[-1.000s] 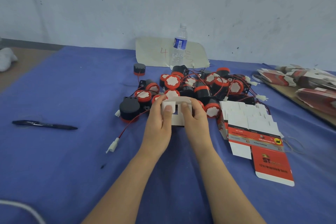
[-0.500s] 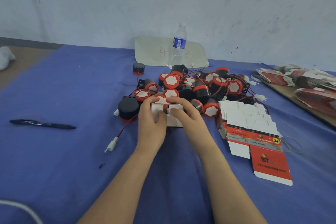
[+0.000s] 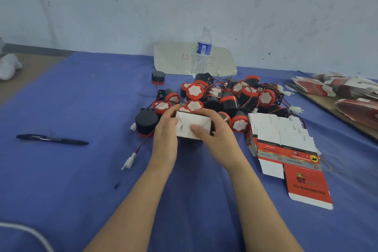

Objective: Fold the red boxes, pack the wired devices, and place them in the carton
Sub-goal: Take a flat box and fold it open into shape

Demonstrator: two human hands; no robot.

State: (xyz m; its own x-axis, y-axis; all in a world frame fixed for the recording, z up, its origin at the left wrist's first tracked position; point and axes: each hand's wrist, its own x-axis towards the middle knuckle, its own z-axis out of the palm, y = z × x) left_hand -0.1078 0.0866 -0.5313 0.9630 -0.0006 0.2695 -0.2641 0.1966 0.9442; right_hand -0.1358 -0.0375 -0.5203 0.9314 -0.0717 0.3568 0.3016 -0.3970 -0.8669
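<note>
Holding one box (image 3: 194,126) with both hands at the middle of the blue tabletop (image 3: 81,98).

- Left hand (image 3: 164,129): grip closed on the box's left end, fingers curled over its far edge.
- Right hand (image 3: 216,131): grip closed on the right end, thumb pressed flat on the white flaps.
- Box: white end flaps folded in and facing the camera, dark outer edges showing at the sides. Interior hidden, so contents cannot be told. Whether it rests on the tabletop or is held just above it cannot be told.
- Devices (image 3: 227,96): a heap just behind the box, black bodies with red rims, white discs and tangled red and black wires. One black device (image 3: 146,120) lies just left of the box, touching the left hand; its red wire ends at a white plug (image 3: 128,161) left of and nearer than the box.
- Blanks (image 3: 286,145): a fanned flat stack right of the box, white inner faces up, red printed panels nearest the camera.
- More flat red bundles (image 3: 347,92) lie far right of the box.
- Bottle (image 3: 202,51) stands upright well behind the box, on a pale sheet (image 3: 173,57).
- Pen (image 3: 51,139) lies well left of the box.
</note>
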